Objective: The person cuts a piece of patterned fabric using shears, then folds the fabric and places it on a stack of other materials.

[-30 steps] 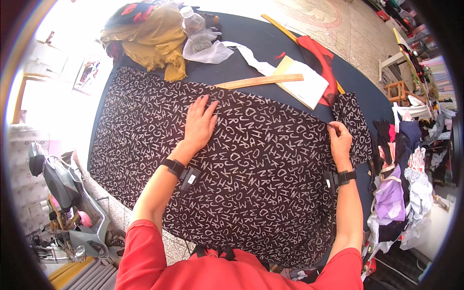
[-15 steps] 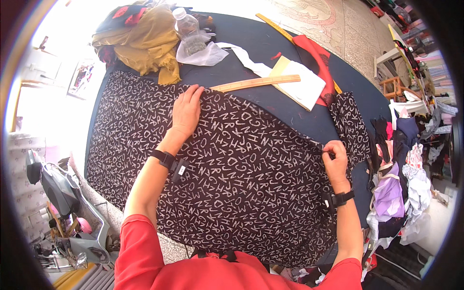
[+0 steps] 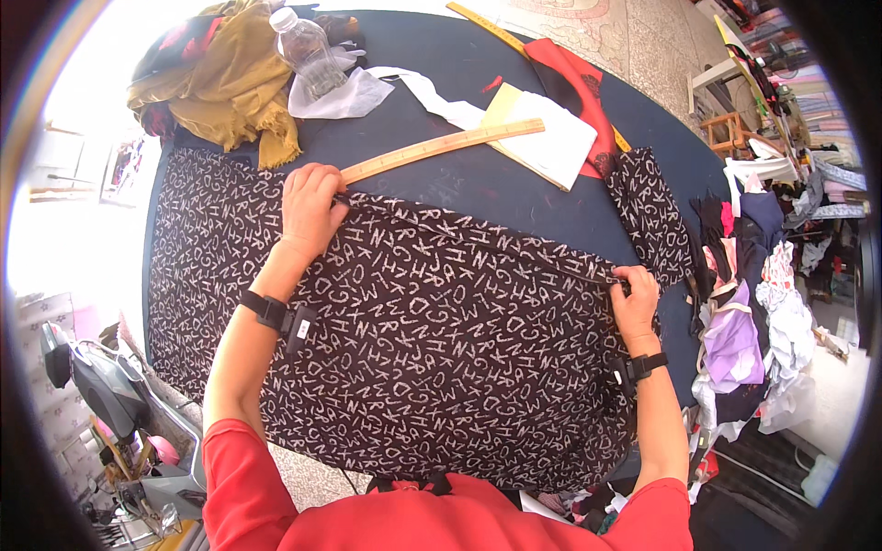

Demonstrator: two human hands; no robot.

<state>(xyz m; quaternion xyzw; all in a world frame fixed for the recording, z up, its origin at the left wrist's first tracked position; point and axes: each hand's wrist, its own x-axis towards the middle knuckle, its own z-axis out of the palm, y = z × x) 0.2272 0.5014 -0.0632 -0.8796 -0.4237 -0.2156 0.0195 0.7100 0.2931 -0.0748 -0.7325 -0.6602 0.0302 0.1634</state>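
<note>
A wide black fabric point(image 3: 459, 367) printed with pale letters spreads over the dark table in front of me. My left hand point(image 3: 312, 209) grips its far edge, fingers curled over the cloth. Farther right along that edge, my right hand point(image 3: 635, 298) pinches the fabric between thumb and fingers. Between the hands the edge runs nearly straight, with a narrow fold along it. A wooden ruler point(image 3: 441, 151) lies just beyond, its left end close to my left hand. Past my right hand is a smaller piece of the same printed fabric point(image 3: 650, 216).
On the dark table point(image 3: 404, 174) stand a clear plastic bottle point(image 3: 312, 60) and a mustard cloth heap point(image 3: 220, 87). White paper point(image 3: 551, 142), red fabric point(image 3: 588, 106) and a yellow ruler point(image 3: 487, 26) lie at the far side. Scraps point(image 3: 735, 349) are piled right; a scooter point(image 3: 119, 386) stands left.
My left hand has gone from lying flat to gripping the edge. The fabric's far edge has straightened and come nearer me, baring more of the wooden ruler. The whole view has shifted.
</note>
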